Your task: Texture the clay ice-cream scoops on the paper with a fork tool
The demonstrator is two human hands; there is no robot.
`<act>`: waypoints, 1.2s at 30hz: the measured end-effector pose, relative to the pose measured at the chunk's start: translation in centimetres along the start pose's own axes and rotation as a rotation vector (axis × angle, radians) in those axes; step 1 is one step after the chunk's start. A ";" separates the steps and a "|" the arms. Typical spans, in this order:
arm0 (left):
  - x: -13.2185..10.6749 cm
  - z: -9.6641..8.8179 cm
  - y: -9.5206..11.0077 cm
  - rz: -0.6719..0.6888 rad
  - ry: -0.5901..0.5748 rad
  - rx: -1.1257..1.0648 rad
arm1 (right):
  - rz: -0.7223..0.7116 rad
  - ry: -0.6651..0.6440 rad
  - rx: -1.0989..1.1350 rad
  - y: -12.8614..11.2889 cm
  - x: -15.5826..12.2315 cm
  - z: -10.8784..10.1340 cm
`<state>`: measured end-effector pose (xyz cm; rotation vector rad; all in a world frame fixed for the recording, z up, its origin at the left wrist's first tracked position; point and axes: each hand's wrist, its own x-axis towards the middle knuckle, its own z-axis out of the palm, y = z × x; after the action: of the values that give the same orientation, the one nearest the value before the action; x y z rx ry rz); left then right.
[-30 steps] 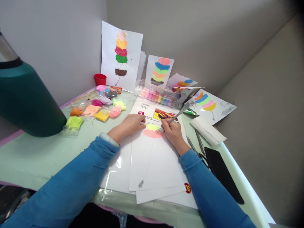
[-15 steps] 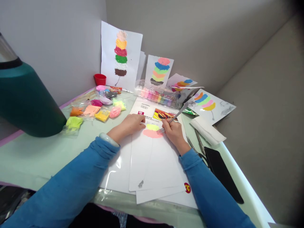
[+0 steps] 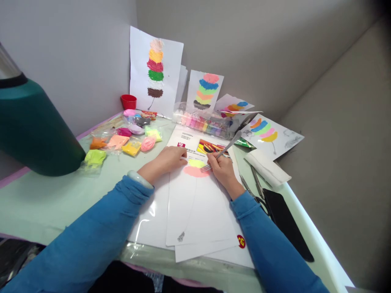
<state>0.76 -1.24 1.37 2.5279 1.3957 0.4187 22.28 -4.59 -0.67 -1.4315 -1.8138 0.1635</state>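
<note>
My right hand (image 3: pixel 222 167) is closed around a metal fork (image 3: pixel 220 152), with its tines resting on the right edge of a yellow clay patch (image 3: pixel 196 163) that sits above a pink clay patch (image 3: pixel 193 171) on a white sheet (image 3: pixel 198 207). My left hand (image 3: pixel 168 158) lies on the same sheet just left of the clay, fingers curled and pressing the paper down. Both arms wear blue sleeves.
Small bags of coloured clay (image 3: pixel 122 140) lie at the left, a clear box of clay colours (image 3: pixel 203 123) behind the sheet. Finished clay pictures (image 3: pixel 155 69) lean on the wall. A dark green bottle (image 3: pixel 33 126) looms at left. Scissors (image 3: pixel 255 191) and a black case (image 3: pixel 285 224) lie right.
The fork's handle has shifted slightly; my hands stay in the same place over the clay.
</note>
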 end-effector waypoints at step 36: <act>0.1 -0.1 0.1 -0.006 -0.006 0.009 | -0.042 0.014 -0.009 0.8 0.1 -0.4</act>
<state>0.88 -1.27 1.48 2.5296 1.4060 0.4042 23.15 -4.42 -0.75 -1.3961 -1.8337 0.1242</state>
